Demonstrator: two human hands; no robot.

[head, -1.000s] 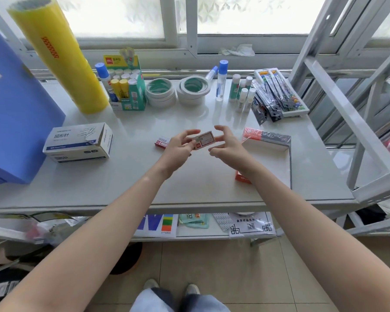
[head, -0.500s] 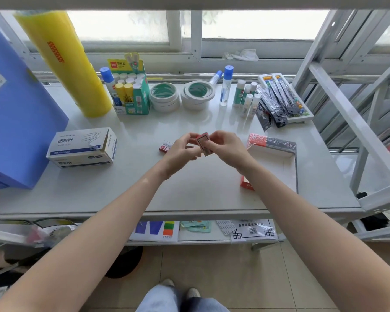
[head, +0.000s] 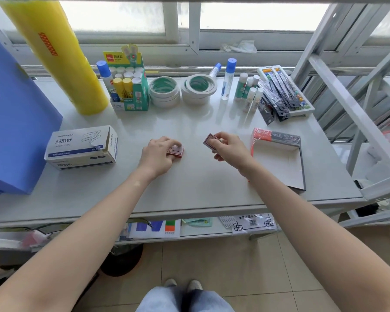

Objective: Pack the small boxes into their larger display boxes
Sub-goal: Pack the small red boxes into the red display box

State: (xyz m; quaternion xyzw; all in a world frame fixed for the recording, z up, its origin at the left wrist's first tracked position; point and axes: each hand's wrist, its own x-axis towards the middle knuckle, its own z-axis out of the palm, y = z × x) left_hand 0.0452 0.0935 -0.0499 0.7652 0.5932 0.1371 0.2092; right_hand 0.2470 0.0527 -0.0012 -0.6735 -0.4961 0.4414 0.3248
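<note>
Between thumb and fingertips of the right hand [head: 229, 147] sits a small red box [head: 211, 140], pinched by its edges and lifted clear of the table [head: 196, 176], tilted with its printed face toward the camera. Just to its right lies the open display box [head: 279, 158], white floor bare, red-and-grey lid wall at the far end. Over on the other side, the left hand [head: 158, 154] presses down on a second red box [head: 175, 151] that rests on the table, fingers curled over it; whether it is truly gripped or only covered, the view cannot say.

The step looks like loading the first small box into the display box. To do it well, the right hand should level the box before it crosses the near wall, then seat it flat into a far corner, long side against the wall, so later boxes can line up in rows. The left hand can bring its box along right behind.

Farther out stand a paperclip carton [head: 81, 147], tape rolls [head: 164, 91] and a yellow roll [head: 61, 52], none in the way.
</note>
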